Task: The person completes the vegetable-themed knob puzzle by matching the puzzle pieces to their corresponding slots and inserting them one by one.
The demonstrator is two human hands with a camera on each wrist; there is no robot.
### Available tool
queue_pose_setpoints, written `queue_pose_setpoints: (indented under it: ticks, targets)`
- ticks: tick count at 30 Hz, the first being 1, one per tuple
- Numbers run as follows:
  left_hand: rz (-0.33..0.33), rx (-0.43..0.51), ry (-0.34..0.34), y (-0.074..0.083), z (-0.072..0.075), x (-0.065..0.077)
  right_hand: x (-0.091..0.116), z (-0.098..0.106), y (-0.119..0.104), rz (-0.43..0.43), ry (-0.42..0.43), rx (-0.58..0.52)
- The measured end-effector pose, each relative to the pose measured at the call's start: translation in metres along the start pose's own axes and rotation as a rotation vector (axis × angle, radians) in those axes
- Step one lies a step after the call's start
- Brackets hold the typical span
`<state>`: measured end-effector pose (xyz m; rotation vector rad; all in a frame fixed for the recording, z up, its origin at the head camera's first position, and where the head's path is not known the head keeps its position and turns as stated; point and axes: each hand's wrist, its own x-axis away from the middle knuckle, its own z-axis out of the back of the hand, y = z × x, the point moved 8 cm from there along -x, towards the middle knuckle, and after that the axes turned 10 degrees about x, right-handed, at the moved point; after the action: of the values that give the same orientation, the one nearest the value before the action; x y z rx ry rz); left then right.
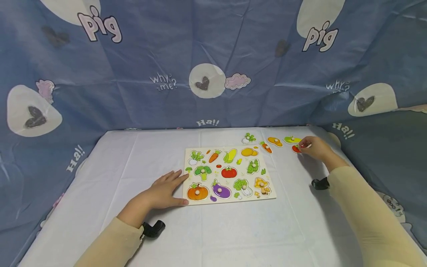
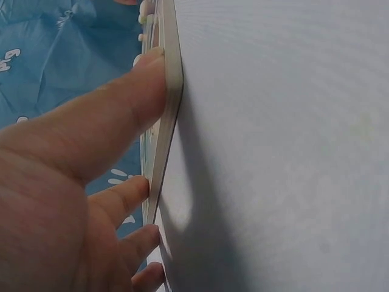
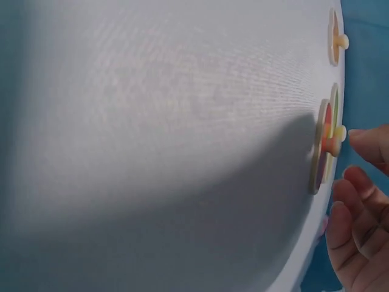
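Head view: backdrop (image 1: 181, 105), blue cloth printed with pale shapes and lettering.

Worktop (image 1: 240, 233), draped in creased white cloth.

Board (image 1: 222, 200), one, flat, cream, rectangular, printed with vegetables. Lies mid-worktop, nearer the far edge than the near; long axis left to right, roughly parallel to the far edge.

Hands, two, bare. Left hand (image 1: 163, 191): fingers spread, thumb at the board's near-left corner, fingertips along its left edge, nothing gripped. Right hand (image 1: 315, 147): near the worktop's far-right corner, over the tomato piece; fingers loosely bent, a gap between thumb and fingertips in the right wrist view, nothing visibly held; whether skin touches a knob cannot be told.

Seated pieces, knobbed, six: pumpkin (image 1: 197, 192), eggplant (image 1: 224, 192), leafy cabbage (image 1: 247, 191), broccoli (image 1: 200, 170), mushroom (image 1: 261, 182), green leafy vegetable (image 1: 252, 168).

Loose pieces, along the worktop's far edge, rightward of centre, five. Corn piece (image 1: 295, 140): long axis left to right, yellow end rightward. Potato piece (image 1: 273, 141): ochre, slanting far-left to near-right. Turnip piece (image 1: 248, 140): white bulb, leaves toward the far edge. Carrot piece (image 1: 265, 147): orange, tip toward the near-right. Tomato piece (image 1: 295, 149): red, flat, just beside the corn; partly hidden, so long axis uncertain.
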<state>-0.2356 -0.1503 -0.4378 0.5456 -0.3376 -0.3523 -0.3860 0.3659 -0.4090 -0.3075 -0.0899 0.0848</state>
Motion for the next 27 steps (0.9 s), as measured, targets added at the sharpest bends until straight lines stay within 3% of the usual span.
queue_pose_setpoints:
  ticks: [14,27]
  targets:
    - [0.001,-0.004,-0.001,-0.002,-0.001,0.000,-0.010,-0.016,0.014,-0.114,-0.049,-0.056]
    - [-0.010,0.003,0.009,-0.001,-0.001,0.000,-0.015,-0.022,0.014,-0.140,-0.071,-0.056]
